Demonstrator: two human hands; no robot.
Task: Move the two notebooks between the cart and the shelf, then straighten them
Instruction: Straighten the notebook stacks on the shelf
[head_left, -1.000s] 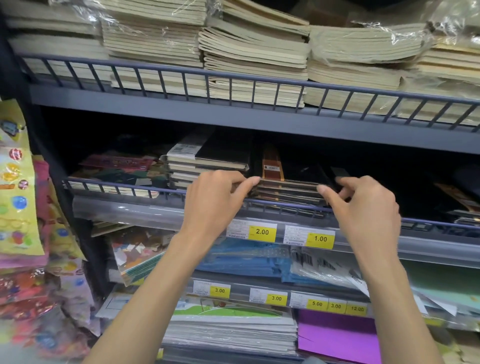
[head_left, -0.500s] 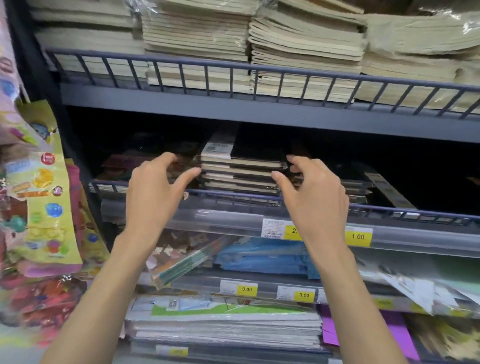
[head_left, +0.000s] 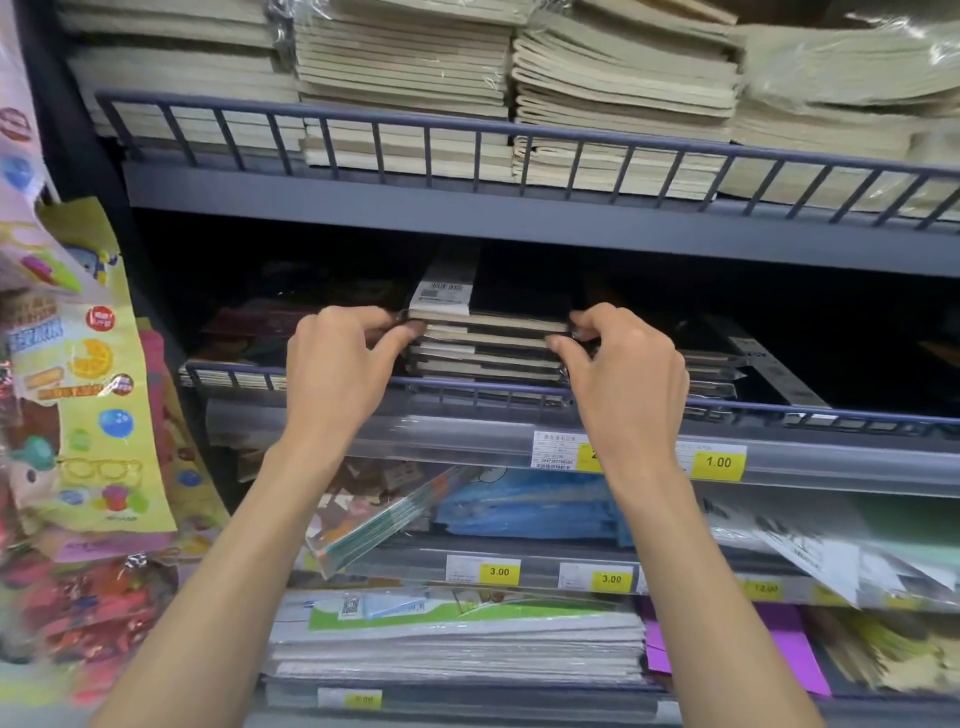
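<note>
Fingers of your left hand and right hand, having just closed in, are pinching the notebooks mid-frame; you're straightening.

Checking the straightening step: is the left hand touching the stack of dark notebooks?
Touching. The head view shows the left hand pinching the left edge of the stack of dark notebooks with thumb and fingers.

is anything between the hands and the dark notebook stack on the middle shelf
Nothing visible. The left hand and the right hand grip the notebook stack at its two ends, above the wire rail.
</note>
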